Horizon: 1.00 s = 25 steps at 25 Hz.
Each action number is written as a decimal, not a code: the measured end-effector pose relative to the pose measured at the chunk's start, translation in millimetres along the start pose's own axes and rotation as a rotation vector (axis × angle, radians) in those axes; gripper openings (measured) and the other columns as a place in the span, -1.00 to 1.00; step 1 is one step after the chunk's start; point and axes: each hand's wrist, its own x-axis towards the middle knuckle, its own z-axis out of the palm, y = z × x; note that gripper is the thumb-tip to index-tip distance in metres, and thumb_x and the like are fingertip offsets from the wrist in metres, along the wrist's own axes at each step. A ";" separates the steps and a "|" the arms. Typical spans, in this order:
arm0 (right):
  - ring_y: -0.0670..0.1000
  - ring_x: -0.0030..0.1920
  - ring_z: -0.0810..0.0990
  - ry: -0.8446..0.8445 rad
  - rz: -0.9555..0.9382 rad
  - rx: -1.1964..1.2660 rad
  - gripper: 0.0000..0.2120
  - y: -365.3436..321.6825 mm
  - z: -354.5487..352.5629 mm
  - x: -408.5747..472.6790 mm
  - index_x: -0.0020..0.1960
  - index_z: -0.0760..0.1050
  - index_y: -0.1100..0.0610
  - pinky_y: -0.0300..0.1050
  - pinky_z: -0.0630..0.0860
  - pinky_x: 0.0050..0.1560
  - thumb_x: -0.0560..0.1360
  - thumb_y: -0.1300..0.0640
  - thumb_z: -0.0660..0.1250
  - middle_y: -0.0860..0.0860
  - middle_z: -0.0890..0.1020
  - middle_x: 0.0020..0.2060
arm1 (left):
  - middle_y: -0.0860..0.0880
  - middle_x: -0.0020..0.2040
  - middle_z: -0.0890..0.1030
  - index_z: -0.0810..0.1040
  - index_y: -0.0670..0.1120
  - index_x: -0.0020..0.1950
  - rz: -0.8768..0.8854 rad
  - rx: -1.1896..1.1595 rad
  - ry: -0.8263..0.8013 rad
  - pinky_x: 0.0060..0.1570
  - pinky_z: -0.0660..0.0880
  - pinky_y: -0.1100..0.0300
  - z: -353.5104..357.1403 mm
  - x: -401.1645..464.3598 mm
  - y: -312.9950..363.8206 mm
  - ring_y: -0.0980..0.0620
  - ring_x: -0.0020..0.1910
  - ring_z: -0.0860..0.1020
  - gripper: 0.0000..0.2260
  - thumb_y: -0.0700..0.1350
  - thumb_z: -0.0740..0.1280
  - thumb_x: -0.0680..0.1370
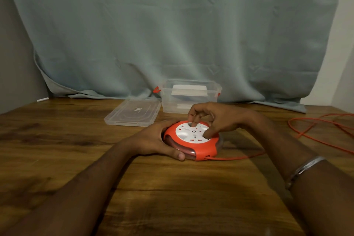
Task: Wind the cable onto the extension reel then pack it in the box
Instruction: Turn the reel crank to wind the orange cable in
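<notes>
A round orange extension reel with a white socket face lies flat on the wooden table. My left hand grips its left rim, thumb at the front. My right hand rests on top, a fingertip and the thumb pressed into recesses of the white face. An orange cable leaves the reel's front right and runs in loose loops across the table to the right edge. Behind the reel stands a clear plastic box with orange latches, open, with something white inside. Its clear lid lies flat to the left.
A grey-blue curtain hangs behind the table and drapes onto its back edge. A small white stick lies at the back left corner. A metal bangle is on my right wrist.
</notes>
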 end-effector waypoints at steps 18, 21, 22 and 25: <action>-0.08 -0.50 0.38 0.132 -0.032 -0.309 -0.48 -20.6 26.8 12.4 -0.52 0.39 0.07 -0.04 0.32 -0.35 0.49 -0.12 0.46 -0.06 0.41 -0.60 | 0.34 0.43 0.51 0.29 0.48 0.49 0.031 0.002 0.010 0.39 0.49 0.21 1.9 -0.6 2.0 0.29 0.37 0.52 0.01 0.41 0.69 0.12; -0.08 -0.51 0.40 0.146 -0.049 -0.329 -0.49 -23.7 30.4 15.2 -0.53 0.42 0.04 -0.06 0.31 -0.38 0.54 -0.08 0.43 -0.08 0.45 -0.60 | 0.32 0.43 0.53 0.28 0.46 0.51 0.022 -0.008 0.004 0.35 0.50 0.24 1.9 -0.5 3.7 0.29 0.36 0.53 0.00 0.36 0.70 0.16; -0.09 -0.50 0.42 0.145 -0.059 -0.328 -0.53 -24.3 30.3 14.9 -0.49 0.46 0.05 -0.06 0.33 -0.37 0.54 -0.05 0.43 -0.07 0.48 -0.57 | 0.31 0.44 0.52 0.28 0.41 0.54 0.021 -0.011 0.003 0.35 0.49 0.25 2.0 -0.2 3.2 0.29 0.36 0.53 0.02 0.35 0.70 0.17; -0.03 -0.31 0.56 0.150 -0.086 -0.219 -0.85 -24.3 22.5 9.8 -0.25 0.57 0.05 0.00 0.51 -0.21 0.47 0.14 0.47 0.00 0.62 -0.33 | 0.33 0.42 0.54 0.29 0.40 0.53 0.033 -0.028 -0.002 0.31 0.48 0.37 1.8 0.3 1.2 0.32 0.35 0.53 -0.01 0.29 0.72 0.20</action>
